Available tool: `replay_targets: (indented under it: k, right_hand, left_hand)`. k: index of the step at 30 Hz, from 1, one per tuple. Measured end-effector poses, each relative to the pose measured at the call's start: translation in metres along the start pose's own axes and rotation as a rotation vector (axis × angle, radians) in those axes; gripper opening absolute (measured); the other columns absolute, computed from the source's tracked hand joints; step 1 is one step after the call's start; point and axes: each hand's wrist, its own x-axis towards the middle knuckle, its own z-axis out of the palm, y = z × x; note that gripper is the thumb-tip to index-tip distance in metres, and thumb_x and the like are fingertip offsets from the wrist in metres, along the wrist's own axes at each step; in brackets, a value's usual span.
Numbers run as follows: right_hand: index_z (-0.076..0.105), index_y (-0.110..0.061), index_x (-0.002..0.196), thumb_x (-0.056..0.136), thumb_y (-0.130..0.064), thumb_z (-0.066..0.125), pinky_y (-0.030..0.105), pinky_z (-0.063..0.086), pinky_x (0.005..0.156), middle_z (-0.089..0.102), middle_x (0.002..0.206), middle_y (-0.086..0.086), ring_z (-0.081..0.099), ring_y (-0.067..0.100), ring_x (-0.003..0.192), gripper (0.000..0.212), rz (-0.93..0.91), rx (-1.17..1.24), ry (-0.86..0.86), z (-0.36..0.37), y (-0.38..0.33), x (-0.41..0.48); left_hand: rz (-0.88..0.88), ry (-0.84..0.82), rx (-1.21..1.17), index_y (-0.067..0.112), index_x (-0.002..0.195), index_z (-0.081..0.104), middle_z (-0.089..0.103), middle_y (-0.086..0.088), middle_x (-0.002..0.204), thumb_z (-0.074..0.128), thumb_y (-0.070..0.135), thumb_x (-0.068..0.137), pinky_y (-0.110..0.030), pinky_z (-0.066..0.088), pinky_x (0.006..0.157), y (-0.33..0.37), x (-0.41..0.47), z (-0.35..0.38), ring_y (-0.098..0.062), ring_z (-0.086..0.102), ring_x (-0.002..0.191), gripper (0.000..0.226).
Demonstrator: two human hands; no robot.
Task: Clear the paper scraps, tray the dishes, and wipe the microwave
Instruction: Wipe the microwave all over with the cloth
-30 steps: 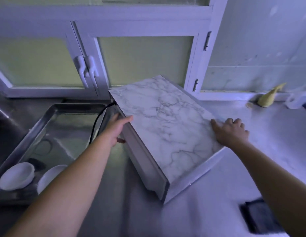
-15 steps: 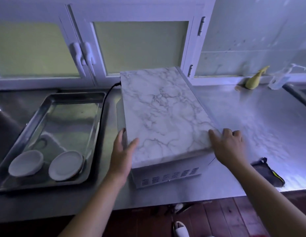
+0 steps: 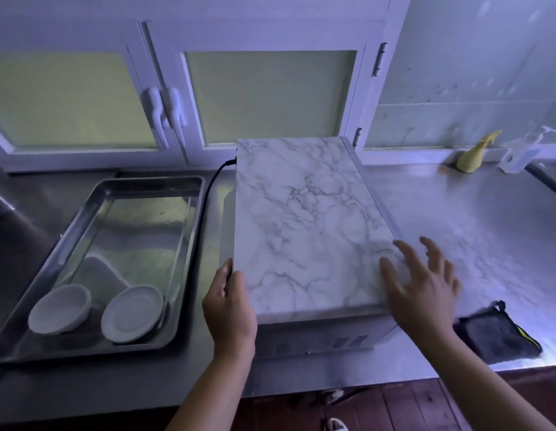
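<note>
Steel counter [image 3: 456,219] under white cabinets [image 3: 270,98], dim light. The microwave [image 3: 307,228] sits mid-frame, near the front edge. My left hand [image 3: 230,309] grips its near left corner; my right hand [image 3: 425,284] hangs spread and blurred over the right edge. One-handed, it could skid forward, or its cord [image 3: 212,180] could drag the tray [image 3: 152,181] of dishes [image 3: 132,312].

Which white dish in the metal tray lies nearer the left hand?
The right-hand white round dish; the other white dish lies farther from the left hand.
</note>
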Motion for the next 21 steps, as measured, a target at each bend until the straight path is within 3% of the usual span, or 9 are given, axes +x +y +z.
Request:
replay_targets:
  k: [2, 5, 9, 12, 15, 19, 21]
  right_hand:
    - [0.068, -0.031, 0.122, 0.095, -0.043, 0.055, 0.045, 0.033, 0.107, 0.052, 0.146, 0.000, 0.044, 0.029, 0.132, 0.032, -0.039, 0.018, 0.070, 0.007, -0.001, 0.001]
    - [0.071, -0.027, 0.119, 0.088, -0.044, 0.046, 0.044, 0.040, 0.102, 0.062, 0.136, -0.003, 0.053, 0.027, 0.125, 0.044, -0.030, 0.097, 0.119, 0.014, 0.004, 0.004]
    - [0.071, -0.028, 0.120, 0.083, -0.044, 0.044, 0.041, 0.043, 0.101, 0.063, 0.134, -0.006, 0.054, 0.025, 0.122, 0.048, -0.025, 0.128, 0.156, 0.020, 0.006, 0.021]
    - [0.070, -0.030, 0.121, 0.080, -0.044, 0.043, 0.040, 0.044, 0.100, 0.062, 0.136, -0.010, 0.053, 0.023, 0.123, 0.051, 0.007, 0.142, 0.156, 0.027, 0.005, 0.041]
    - [0.068, -0.031, 0.123, 0.079, -0.043, 0.041, 0.041, 0.043, 0.102, 0.060, 0.139, -0.012, 0.050, 0.022, 0.124, 0.053, 0.028, 0.149, 0.140, 0.034, 0.006, 0.073]
    - [0.065, -0.029, 0.125, 0.080, -0.044, 0.039, 0.042, 0.043, 0.099, 0.057, 0.140, -0.011, 0.049, 0.026, 0.122, 0.054, 0.031, 0.102, 0.109, 0.046, 0.007, 0.118]
    - [0.064, -0.029, 0.123, 0.080, -0.045, 0.039, 0.042, 0.044, 0.098, 0.058, 0.139, -0.011, 0.049, 0.028, 0.119, 0.053, 0.027, 0.089, 0.114, 0.052, 0.005, 0.136]
  left_hand:
    - [-0.004, 0.020, 0.012, 0.031, 0.106, 0.076, 0.074, 0.019, 0.105, 0.053, 0.018, 0.088, -0.028, 0.054, 0.088, -0.003, 0.001, 0.001, 0.003, 0.066, 0.102, 0.032]
    - [-0.017, 0.033, 0.026, 0.021, 0.118, 0.073, 0.072, 0.014, 0.116, 0.053, 0.024, 0.082, -0.039, 0.051, 0.103, -0.009, 0.010, 0.005, -0.002, 0.064, 0.114, 0.041]
    - [-0.013, 0.031, 0.044, 0.017, 0.122, 0.071, 0.072, 0.004, 0.120, 0.052, 0.028, 0.077, -0.045, 0.051, 0.104, -0.011, 0.021, 0.018, -0.013, 0.063, 0.118, 0.050]
    - [0.014, 0.001, 0.058, 0.023, 0.121, 0.071, 0.073, 0.012, 0.115, 0.048, 0.032, 0.076, -0.029, 0.056, 0.090, -0.006, 0.033, 0.037, -0.005, 0.066, 0.110, 0.051]
    - [0.044, -0.049, 0.065, 0.031, 0.120, 0.072, 0.072, 0.025, 0.107, 0.045, 0.032, 0.076, -0.006, 0.046, 0.068, -0.003, 0.048, 0.064, 0.008, 0.065, 0.096, 0.051]
    - [0.038, -0.069, 0.087, 0.025, 0.120, 0.071, 0.073, 0.012, 0.114, 0.045, 0.032, 0.077, -0.006, 0.046, 0.064, -0.001, 0.075, 0.102, -0.005, 0.068, 0.099, 0.051]
    - [0.046, -0.072, 0.108, 0.023, 0.115, 0.073, 0.074, 0.007, 0.113, 0.045, 0.029, 0.079, -0.006, 0.045, 0.059, 0.000, 0.088, 0.117, 0.000, 0.068, 0.090, 0.046]
